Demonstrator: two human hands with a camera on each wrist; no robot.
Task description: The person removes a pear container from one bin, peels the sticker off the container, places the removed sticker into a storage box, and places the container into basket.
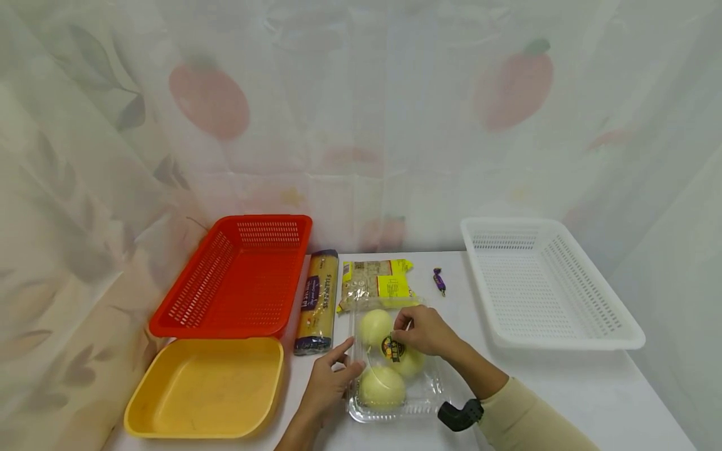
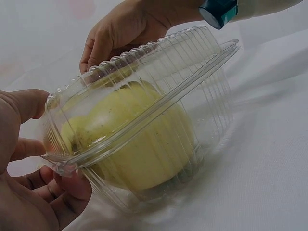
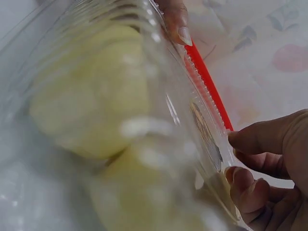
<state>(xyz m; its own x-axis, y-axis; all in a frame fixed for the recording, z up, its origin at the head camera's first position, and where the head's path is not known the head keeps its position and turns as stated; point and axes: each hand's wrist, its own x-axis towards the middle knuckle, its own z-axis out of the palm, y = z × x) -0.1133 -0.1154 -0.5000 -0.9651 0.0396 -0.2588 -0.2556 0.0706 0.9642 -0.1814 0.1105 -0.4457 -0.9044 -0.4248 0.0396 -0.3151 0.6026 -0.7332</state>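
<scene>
A clear plastic clamshell box (image 1: 417, 401) with three round pale yellow-green fruits (image 1: 382, 387) sits at the table's middle. My left hand (image 1: 333, 379) grips its left edge; in the left wrist view the thumb is at the lid and other fingers curl under the rim (image 2: 72, 166). A round dark sticker (image 1: 393, 348) with a colourful print lies on the lid. At the sticker's upper right edge, my right hand (image 1: 425, 332) pinches with thumb and forefinger. The right wrist view shows these fingertips (image 3: 236, 139) right at the lid beside the sticker (image 3: 206, 132).
Behind the box lie a yellow-and-clear food packet (image 1: 375, 282) and a small purple-wrapped candy (image 1: 439, 282). A long noodle packet (image 1: 318, 304) lies to its left. Farther left stand a red basket (image 1: 242, 294) and a yellow tray (image 1: 209, 388); a white basket (image 1: 536, 300) stands right.
</scene>
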